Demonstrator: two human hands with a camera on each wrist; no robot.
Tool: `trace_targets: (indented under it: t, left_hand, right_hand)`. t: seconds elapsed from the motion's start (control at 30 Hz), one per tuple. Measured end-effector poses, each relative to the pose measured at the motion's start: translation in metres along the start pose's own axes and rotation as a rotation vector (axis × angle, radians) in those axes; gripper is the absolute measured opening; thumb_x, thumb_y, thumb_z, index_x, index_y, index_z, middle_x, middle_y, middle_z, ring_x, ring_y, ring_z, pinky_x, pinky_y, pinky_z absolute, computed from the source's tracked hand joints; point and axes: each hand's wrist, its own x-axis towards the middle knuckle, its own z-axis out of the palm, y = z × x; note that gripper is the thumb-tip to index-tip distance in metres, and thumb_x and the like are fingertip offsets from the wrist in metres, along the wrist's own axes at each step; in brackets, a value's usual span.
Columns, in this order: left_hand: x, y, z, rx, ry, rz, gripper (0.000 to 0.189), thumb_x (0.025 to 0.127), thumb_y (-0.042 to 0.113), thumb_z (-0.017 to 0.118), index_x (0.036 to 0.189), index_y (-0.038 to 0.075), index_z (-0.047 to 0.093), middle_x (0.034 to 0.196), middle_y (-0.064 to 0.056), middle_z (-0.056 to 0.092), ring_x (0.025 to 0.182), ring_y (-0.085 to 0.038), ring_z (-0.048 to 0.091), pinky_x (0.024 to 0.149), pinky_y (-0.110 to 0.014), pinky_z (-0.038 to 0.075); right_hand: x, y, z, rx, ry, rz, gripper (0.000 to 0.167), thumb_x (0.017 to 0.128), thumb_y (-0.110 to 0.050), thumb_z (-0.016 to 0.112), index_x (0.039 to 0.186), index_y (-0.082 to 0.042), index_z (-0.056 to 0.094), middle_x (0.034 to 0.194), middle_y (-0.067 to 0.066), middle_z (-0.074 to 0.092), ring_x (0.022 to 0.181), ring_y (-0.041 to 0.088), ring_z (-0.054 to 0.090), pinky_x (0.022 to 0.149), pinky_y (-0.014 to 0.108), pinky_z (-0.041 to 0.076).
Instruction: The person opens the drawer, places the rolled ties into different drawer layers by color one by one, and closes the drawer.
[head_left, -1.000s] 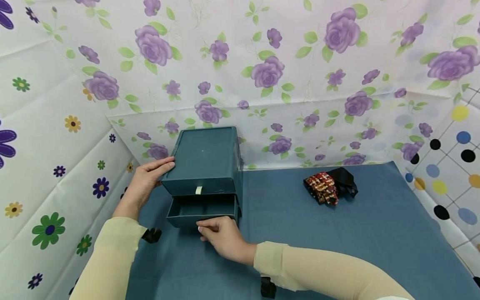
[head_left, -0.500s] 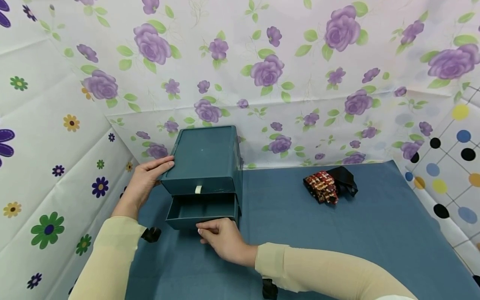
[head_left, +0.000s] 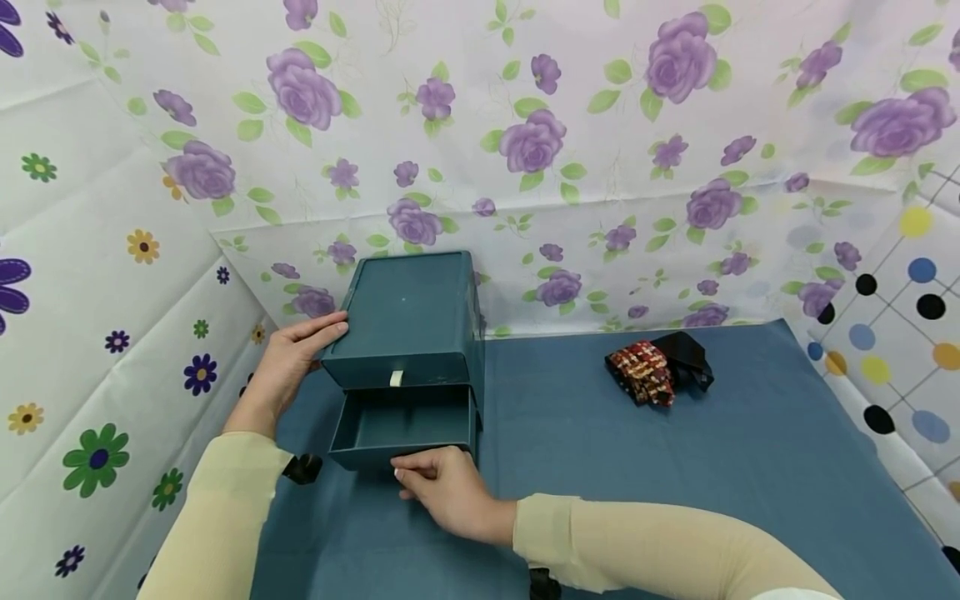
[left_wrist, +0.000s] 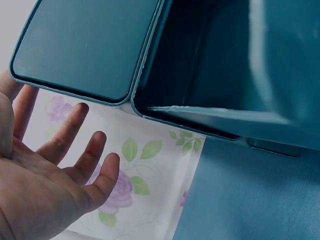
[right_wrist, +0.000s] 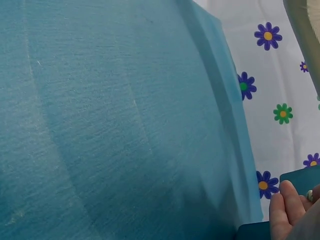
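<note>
A dark teal two-drawer box stands against the back wall. Its upper drawer is closed and carries a pale pull tab. The lower drawer is pulled out, and its visible inside holds nothing. My left hand rests extended fingers on the box's left top edge; in the left wrist view its other fingers spread apart below the box. My right hand pinches at the middle of the lower drawer's front, its fingers mostly hiding the pull tab there.
A crumpled red-and-black patterned cloth lies with a black piece on the blue table cover, right of the box. Flowered sheets hang behind and at the left; a dotted sheet stands at the right.
The lower drawer has slid further out toward me, with my right hand moving back along with it. My left hand has stayed on the box's edge.
</note>
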Motion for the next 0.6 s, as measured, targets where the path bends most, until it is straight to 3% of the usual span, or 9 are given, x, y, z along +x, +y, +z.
trace_targets:
  t: [0.6]
  left_hand:
    - [-0.0014,0.0002,-0.0006,0.0,-0.008,0.014,0.058,0.077,0.057,0.067,0.129,0.034,0.057,0.15,0.007,0.035,0.126,-0.015,0.04,0.096,-0.038,0.035]
  right_hand:
    - [-0.0071,0.0007,0.0032,-0.002,-0.035,-0.011,0.027,0.093,-0.028,0.059,0.118,-0.026,0.066,0.111,-0.01,0.068,0.091,0.012,0.068,0.071,0.019,0.052]
